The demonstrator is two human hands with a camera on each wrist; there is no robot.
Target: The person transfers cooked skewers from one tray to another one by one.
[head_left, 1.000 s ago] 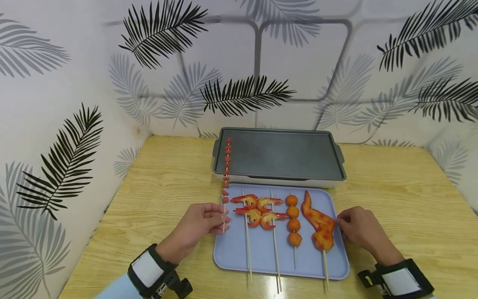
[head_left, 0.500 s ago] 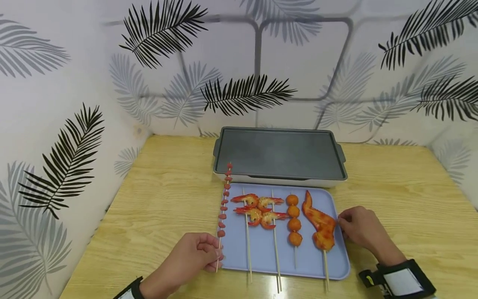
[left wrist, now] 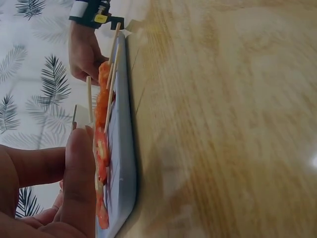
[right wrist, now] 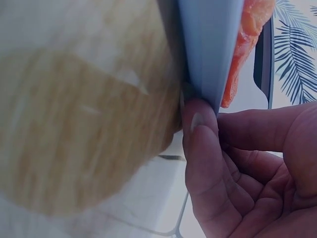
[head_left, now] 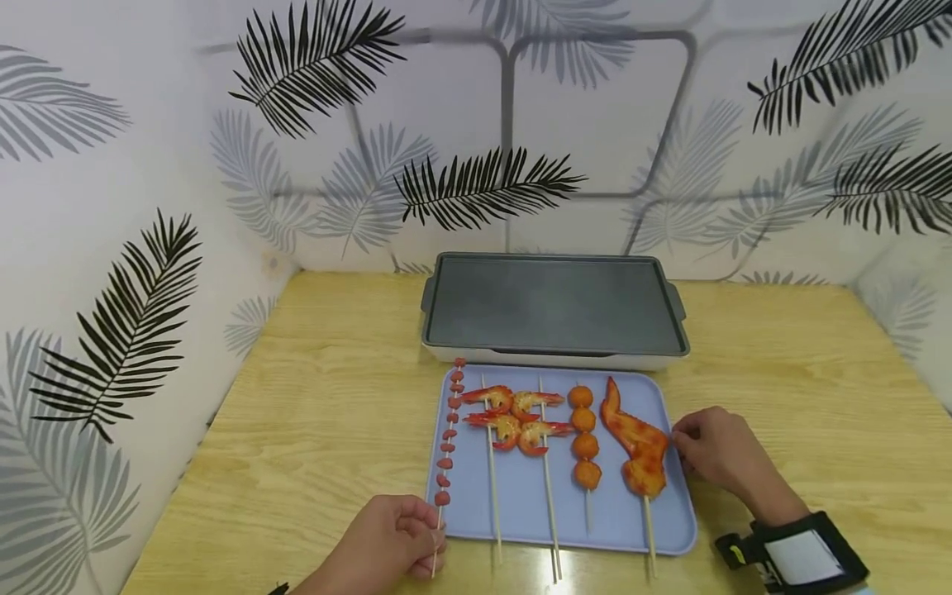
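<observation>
My left hand [head_left: 387, 541] pinches the bare lower end of a thin skewer [head_left: 448, 447] threaded with several small red pieces. That skewer lies along or just over the left edge of a blue tray [head_left: 521, 512]; whether it touches cannot be told. At the tray's right rim, my right hand [head_left: 725, 459] pinches the edge between thumb and fingers, as the right wrist view also shows [right wrist: 237, 163]. On the tray lie two shrimp skewers [head_left: 513, 417], a skewer of orange balls [head_left: 585, 446] and a skewered chicken wing [head_left: 640, 450].
Directly behind the tray stands a griddle [head_left: 554, 302] with a dark flat plate and side handles. The wooden table [head_left: 320, 388] extends to both sides. A leaf-patterned wall covering [head_left: 446, 107] rises behind the table.
My left hand has come toward me with the skewer of red pieces, whose tip went from over the griddle to the tray's back left corner. The right hand stays at the rim.
</observation>
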